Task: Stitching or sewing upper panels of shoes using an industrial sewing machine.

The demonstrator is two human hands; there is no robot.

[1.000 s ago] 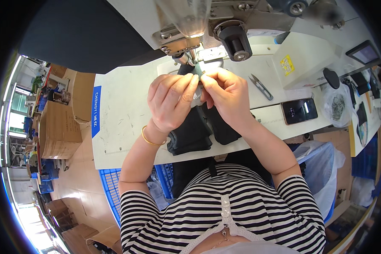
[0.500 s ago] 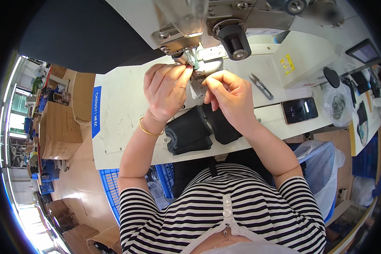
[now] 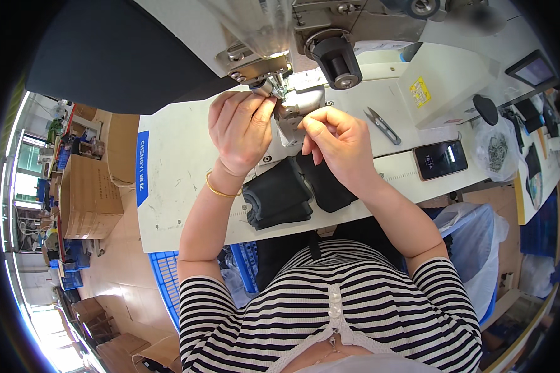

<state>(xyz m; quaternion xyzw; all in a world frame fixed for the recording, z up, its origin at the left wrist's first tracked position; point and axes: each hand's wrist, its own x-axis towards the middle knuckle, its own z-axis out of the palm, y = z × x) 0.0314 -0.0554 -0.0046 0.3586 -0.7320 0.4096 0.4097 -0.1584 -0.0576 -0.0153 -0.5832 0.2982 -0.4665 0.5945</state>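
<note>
Left grip point(image 3: 238, 132) pinched closed on edge of small dark cloth point(image 3: 277, 110), mostly hidden, emerging just right of fingertips, beside presser foot point(image 3: 280, 86) of sewing machine point(image 3: 261, 69). Right grip point(image 3: 337, 138) closed, thumb against curled index, apart from cloth, to its right. Folded black cloths point(image 3: 280, 194) on white surface point(image 3: 180, 168), nearer torso.
</note>
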